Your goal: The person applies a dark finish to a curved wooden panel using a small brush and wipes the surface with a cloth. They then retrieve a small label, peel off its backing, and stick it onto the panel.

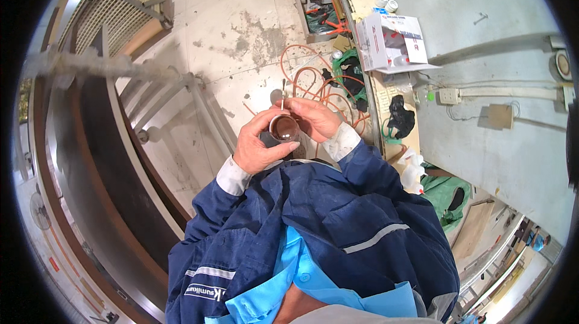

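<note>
My left hand [253, 146] curls round a small round cup [284, 126] with brown contents, thumb along its near side. The cup is held in front of my body with its opening facing up. On the cup's far right side, my right hand [312, 119] is closed, its fingers pinched on a thin pale stick [283, 92] with a dark tip pointing away from me. Whether the right hand also touches the cup, I cannot tell. A small dark grey disc [276, 96] shows just left of the stick; what it is stays unclear.
Orange hose [313, 80] lies coiled on the floor ahead. To the right, a long narrow bench bears a white carton [395, 40] and a black plastic bag [400, 118]. A tool tray [319, 7] stands beyond. Large dark panels [129, 161] lean on a rack at left.
</note>
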